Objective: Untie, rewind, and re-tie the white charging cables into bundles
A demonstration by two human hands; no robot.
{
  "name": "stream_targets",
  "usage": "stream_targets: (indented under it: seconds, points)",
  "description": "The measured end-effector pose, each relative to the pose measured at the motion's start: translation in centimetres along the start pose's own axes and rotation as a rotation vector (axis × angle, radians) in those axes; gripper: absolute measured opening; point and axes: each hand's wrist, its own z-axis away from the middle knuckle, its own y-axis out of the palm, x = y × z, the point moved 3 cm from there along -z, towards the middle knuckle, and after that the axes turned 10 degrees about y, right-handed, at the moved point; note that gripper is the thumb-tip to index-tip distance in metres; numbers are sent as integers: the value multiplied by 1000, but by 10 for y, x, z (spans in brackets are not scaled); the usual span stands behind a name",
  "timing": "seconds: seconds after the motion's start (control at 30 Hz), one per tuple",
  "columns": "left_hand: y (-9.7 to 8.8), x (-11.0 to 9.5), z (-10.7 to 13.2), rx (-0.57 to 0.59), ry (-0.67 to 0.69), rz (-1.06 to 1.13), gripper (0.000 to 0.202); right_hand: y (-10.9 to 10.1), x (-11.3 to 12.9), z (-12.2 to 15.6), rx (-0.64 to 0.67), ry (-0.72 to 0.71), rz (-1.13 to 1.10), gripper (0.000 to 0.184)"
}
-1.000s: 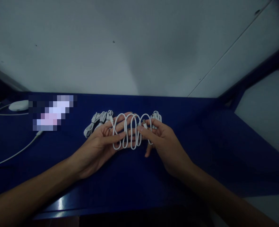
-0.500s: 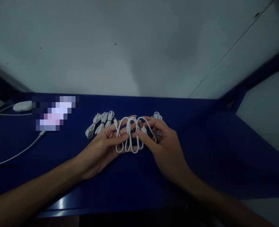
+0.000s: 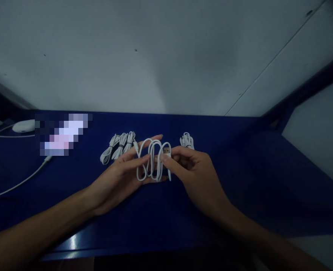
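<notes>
A white cable (image 3: pixel 151 160) hangs in several loops between my two hands over the dark blue table (image 3: pixel 239 165). My left hand (image 3: pixel 121 177) lies palm up with its fingers stretched through the loops and the thumb pressing the cable against them. My right hand (image 3: pixel 191 169) pinches the cable's USB plug end at the right side of the loops. Three bundled white cables (image 3: pixel 118 146) lie in a row behind my left hand. One more bundled cable (image 3: pixel 186 140) lies behind my right hand.
A white mouse-like object (image 3: pixel 22 126) and a thin white cord (image 3: pixel 17 182) lie at the far left of the table. A blurred-out patch (image 3: pixel 62 133) sits beside them. A pale wall (image 3: pixel 155 56) rises right behind the table, and the table's front edge runs below my forearms.
The loops have been drawn closer together, from a wide spread to a tight bunch. My right hand moved left and now pinches the plug end, uncovering the bundle behind it.
</notes>
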Motion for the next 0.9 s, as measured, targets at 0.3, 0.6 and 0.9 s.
stream_targets:
  seconds: [0.3,0.6,0.9]
  points:
    - [5,-1,0,29,-23,6,47,1,0,-1,0,-4,-18,8]
    - [7,0,3,46,-38,-58,53,-3,-3,-4,-11,-6,39,12]
    - [10,-1,1,73,-32,-34,52,-3,-4,-5,57,40,-29,8]
